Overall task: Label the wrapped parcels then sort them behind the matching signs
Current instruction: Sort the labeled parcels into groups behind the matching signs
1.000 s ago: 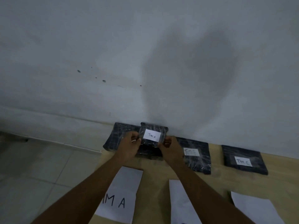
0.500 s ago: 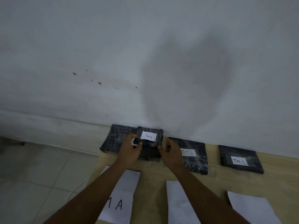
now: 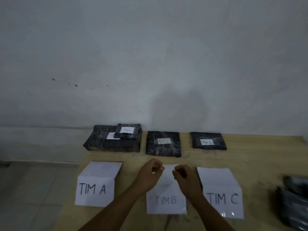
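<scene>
Both hands, left hand (image 3: 150, 174) and right hand (image 3: 184, 175), hang with loosely curled, empty fingers over the white paper TIM B sign (image 3: 166, 201); the crumpled dark plastic-wrapped parcels (image 3: 293, 197) lie far right, nearer the right hand.

The single head-worn camera looks forward and down across the table (image 3: 250, 160) toward the wall (image 3: 150, 55).

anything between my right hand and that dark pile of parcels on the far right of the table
Nothing visible blocks it. The right hand is empty over the TIM B sign; the TIM C sign lies flat on the table between it and the dark pile.
</scene>
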Motion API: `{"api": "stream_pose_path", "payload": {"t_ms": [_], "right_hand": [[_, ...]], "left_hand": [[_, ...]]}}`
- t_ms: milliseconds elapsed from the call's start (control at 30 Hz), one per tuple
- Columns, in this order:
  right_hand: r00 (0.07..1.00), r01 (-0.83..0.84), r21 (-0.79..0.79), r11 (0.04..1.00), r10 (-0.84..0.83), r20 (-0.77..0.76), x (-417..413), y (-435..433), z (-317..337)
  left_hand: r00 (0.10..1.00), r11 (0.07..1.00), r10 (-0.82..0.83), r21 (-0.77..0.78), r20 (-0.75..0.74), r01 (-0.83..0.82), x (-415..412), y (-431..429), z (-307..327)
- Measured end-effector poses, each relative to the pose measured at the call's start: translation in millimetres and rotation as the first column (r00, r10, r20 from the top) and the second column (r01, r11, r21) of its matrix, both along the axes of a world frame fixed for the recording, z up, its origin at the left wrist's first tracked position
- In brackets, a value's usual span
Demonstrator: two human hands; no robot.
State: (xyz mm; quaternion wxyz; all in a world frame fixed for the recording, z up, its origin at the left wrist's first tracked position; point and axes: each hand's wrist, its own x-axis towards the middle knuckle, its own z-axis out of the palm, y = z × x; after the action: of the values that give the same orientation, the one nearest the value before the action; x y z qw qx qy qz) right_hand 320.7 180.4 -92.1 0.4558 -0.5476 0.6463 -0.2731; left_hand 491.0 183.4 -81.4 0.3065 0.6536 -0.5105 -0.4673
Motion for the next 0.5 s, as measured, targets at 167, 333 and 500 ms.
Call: {"api": "stream_pose_path", "payload": {"t_ms": [167,333,500], "right_hand": [[0.996,0.035,0.011,0.999,-0.034,-0.083,-83,37,2],[0.989,0.127,0.000,0.992,-0.127,-0.073,-167,68,9],[0.950,0.310,0.029,0.950,-0.309,-0.046,-256,93,6]], "left_hand": [[0.990,0.989,-0.141,0.037,-0.021,0.142,-80,32,-5],[0.977,0.974,-0.210,0.079,-0.026,0.211,-166,60,-3],[0.944,0.939,-0.328,0.102,-0.010,0.328,-258,77,-7]]}}
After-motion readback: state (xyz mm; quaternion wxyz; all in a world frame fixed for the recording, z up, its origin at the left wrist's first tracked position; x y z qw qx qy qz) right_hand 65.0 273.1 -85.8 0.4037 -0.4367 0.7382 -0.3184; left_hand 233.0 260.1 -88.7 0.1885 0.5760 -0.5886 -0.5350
